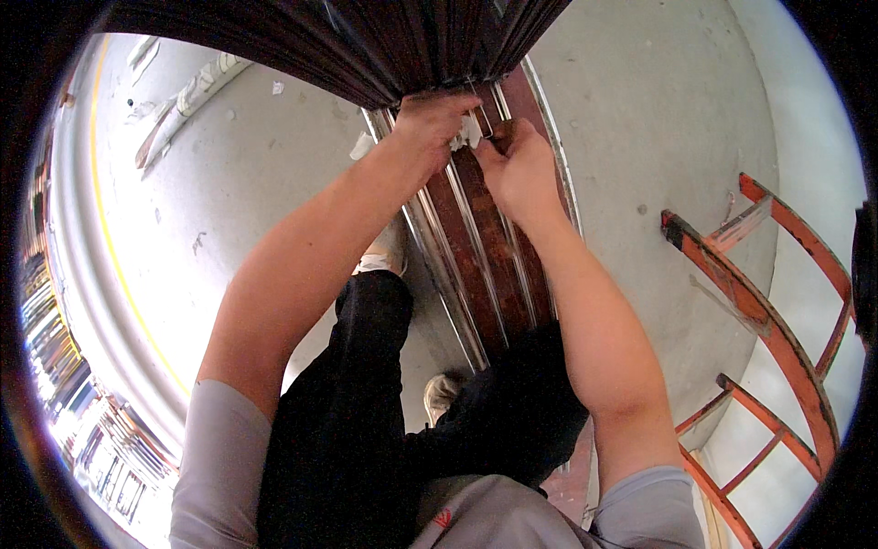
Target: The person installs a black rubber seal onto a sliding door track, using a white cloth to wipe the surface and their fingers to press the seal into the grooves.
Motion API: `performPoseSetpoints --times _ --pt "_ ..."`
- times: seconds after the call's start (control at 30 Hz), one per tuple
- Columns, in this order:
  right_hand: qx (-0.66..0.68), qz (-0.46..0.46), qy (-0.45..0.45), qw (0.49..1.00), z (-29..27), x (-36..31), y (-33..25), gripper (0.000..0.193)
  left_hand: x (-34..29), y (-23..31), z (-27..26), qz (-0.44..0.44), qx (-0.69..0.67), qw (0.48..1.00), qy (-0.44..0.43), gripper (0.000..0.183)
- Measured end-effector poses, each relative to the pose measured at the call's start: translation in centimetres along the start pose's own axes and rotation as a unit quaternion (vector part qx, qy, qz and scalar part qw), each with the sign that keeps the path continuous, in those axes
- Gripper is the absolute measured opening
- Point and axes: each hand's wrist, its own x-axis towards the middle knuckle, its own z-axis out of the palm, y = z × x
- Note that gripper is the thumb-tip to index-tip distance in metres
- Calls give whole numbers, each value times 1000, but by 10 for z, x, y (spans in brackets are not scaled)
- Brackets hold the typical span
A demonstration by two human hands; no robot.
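Observation:
A crumpled white scrap (468,135), perhaps paper or film, lies between my two hands. My left hand (432,126) is closed over the far part of a dark red panel (485,265) with shiny metal strips, its index finger stretched toward the right; what it grips is hidden. My right hand (523,169) is pinched, thumb and fingertips against the scrap's right side. Just beyond both hands rises a dark, ribbed stack of long pieces (366,41), close to my left knuckles.
Orange-red metal racks or frames (768,274) stand on the right by a pale wall. On the left floor lies a long wrapped roll (192,101). Long stacked stock (55,339) lines the far left. My shoe (442,398) is beside the panel.

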Motion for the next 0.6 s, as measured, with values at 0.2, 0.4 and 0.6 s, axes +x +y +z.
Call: performPoseSetpoints --times 0.2,0.4,0.6 --pt "-359 -291 37 886 -3 2 4 19 -2 3 -5 25 99 995 -21 27" --pt "126 105 -13 986 -5 15 11 24 -10 5 1 7 47 999 -22 27" --pt "-49 -16 64 997 -2 -1 -1 19 11 -8 -10 23 -49 998 -42 17"
